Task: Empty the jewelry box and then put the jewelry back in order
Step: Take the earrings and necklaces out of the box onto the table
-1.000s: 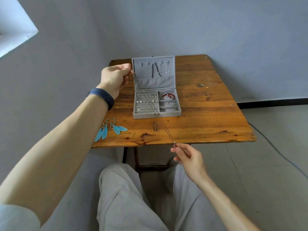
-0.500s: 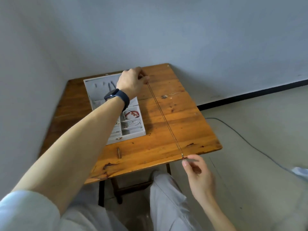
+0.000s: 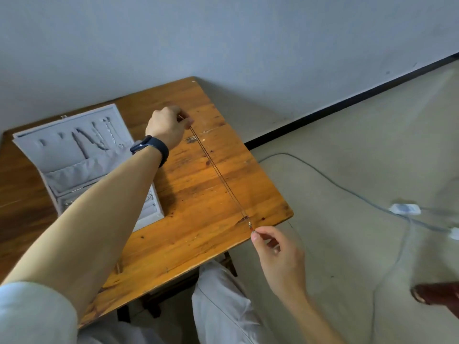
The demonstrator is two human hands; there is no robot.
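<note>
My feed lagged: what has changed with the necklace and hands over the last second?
The left hand carried its end of the necklace rightward, from the left of the jewelry box lid to above the table right of the box, so the taut chain no longer crosses the box. The right hand still pinches the other end at the near table edge. The box stays open.

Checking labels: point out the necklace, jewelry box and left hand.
necklace [image 3: 218, 173], head view, middle of the stretched chain.
jewelry box [image 3: 79, 170], head view, fabric pocket of the open lid.
left hand [image 3: 166, 125], head view, back of the hand.
</note>
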